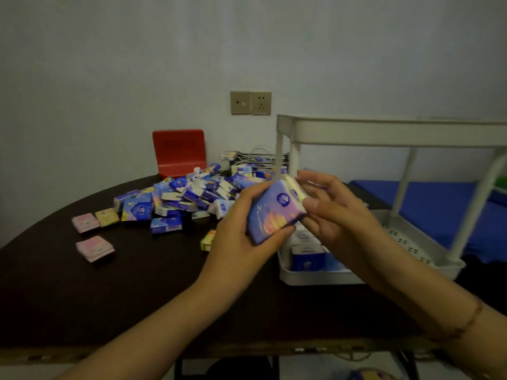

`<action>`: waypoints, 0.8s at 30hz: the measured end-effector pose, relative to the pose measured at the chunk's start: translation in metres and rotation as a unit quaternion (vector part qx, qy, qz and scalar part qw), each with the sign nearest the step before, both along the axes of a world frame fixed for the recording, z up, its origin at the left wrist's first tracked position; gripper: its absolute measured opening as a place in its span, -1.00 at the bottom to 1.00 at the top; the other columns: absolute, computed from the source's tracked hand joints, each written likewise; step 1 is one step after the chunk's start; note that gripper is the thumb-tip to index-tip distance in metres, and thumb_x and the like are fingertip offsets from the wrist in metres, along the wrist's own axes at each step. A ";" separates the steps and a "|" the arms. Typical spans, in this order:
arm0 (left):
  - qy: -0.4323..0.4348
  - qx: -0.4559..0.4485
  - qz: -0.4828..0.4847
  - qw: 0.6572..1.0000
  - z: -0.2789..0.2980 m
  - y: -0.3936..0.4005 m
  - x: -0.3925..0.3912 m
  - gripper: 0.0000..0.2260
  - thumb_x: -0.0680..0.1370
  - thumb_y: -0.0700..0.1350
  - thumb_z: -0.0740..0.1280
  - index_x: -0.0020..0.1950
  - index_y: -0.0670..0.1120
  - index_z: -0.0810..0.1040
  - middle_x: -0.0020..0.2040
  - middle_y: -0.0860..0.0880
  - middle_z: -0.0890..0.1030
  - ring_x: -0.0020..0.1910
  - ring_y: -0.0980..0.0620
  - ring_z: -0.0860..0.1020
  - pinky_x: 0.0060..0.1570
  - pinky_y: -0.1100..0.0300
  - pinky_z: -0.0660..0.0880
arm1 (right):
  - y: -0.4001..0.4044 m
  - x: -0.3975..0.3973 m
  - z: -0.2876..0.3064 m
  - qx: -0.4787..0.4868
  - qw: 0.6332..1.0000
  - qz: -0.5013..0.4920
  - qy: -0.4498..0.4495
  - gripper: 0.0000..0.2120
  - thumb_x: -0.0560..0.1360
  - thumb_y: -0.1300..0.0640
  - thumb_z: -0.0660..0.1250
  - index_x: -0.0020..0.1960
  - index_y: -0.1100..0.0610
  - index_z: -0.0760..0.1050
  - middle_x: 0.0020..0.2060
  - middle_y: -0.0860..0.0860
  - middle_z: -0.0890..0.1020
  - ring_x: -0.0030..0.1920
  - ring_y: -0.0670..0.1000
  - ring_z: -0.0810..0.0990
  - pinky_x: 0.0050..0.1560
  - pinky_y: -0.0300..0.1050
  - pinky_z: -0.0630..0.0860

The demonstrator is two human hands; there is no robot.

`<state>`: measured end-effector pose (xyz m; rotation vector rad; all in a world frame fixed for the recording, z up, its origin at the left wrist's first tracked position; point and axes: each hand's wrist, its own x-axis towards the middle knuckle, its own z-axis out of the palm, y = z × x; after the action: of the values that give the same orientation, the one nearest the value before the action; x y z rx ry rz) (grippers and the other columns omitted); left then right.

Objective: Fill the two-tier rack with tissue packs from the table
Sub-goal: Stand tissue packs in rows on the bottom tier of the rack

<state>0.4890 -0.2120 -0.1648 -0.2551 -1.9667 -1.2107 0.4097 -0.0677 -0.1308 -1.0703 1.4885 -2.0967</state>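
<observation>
My left hand (241, 229) and my right hand (332, 215) together hold a small stack of purple-blue tissue packs (274, 212) in the air, just left of the white two-tier rack (411, 133). The left fingers curl around the stack's near end; the right fingers and thumb pinch its far end. The rack's lower tray (323, 278) holds a few blue packs (307, 259) at its near left corner. A large heap of blue and white packs (192, 196) lies on the dark table (137, 292) behind my hands.
Two pink packs (94, 248) and a tan one (107, 217) lie apart at the table's left. A yellow pack (207, 239) sits by my left hand. A red stand (179, 152) and a wire rack (258, 159) stand at the back. A blue mattress (439, 204) lies beyond the rack.
</observation>
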 end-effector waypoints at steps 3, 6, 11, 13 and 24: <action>0.018 -0.055 0.030 0.998 -0.001 0.021 -0.018 -0.50 0.41 0.01 0.46 0.30 0.14 0.38 0.23 0.23 0.48 0.22 0.24 0.48 0.16 0.25 0.49 | 0.019 -0.007 -0.004 0.062 0.994 -0.082 0.027 -0.41 0.31 0.09 0.51 0.29 0.05 0.38 0.11 0.01 0.63 0.09 -0.06 0.63 0.09 -0.14 0.56; 0.005 -0.105 0.050 0.993 -0.002 0.044 -0.038 -0.49 0.45 -0.04 0.45 0.35 0.11 0.36 0.26 0.15 0.45 0.22 0.23 0.45 0.15 0.25 0.49 | 0.039 -0.016 -0.007 0.138 0.971 -0.179 0.072 -0.53 0.37 0.16 0.45 0.24 0.09 0.41 -0.03 0.04 0.66 -0.09 -0.11 0.66 -0.04 -0.20 0.61; -0.073 -0.153 -0.005 0.985 -0.001 0.071 -0.079 -0.34 0.45 0.09 0.43 0.47 0.06 0.22 0.38 0.13 0.33 0.31 0.24 0.35 0.27 0.32 0.36 | 0.077 -0.056 -0.009 0.162 0.960 -0.219 0.066 -0.60 0.39 0.30 0.43 0.18 0.10 0.43 -0.02 0.11 0.63 -0.03 0.07 0.65 0.02 -0.01 0.59; -0.136 -0.174 -0.015 0.975 -0.004 0.075 -0.098 -0.31 0.49 0.18 0.33 0.53 0.06 0.10 0.50 0.10 0.21 0.43 0.18 0.23 0.37 0.27 0.22 | 0.091 -0.080 -0.010 0.141 0.957 -0.249 0.054 -0.59 0.35 0.39 0.42 0.11 0.07 0.45 -0.02 0.15 0.62 -0.02 0.11 0.63 0.04 0.01 0.57; -0.410 -0.381 0.127 0.819 -0.028 0.065 -0.175 -0.40 0.56 0.34 -0.09 0.55 0.15 -0.07 0.58 0.02 -0.11 0.54 -0.13 -0.15 0.43 -0.22 -0.20 | 0.095 -0.170 -0.050 0.345 0.894 -0.274 0.076 -0.55 0.41 0.45 0.31 0.20 0.09 0.41 0.00 0.02 0.55 -0.01 -0.05 0.53 -0.12 -0.18 0.52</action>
<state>0.3140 -0.1470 -0.1931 0.1889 -3.0651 -0.2663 0.2393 0.0269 -0.1807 -0.5777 2.5750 -1.5286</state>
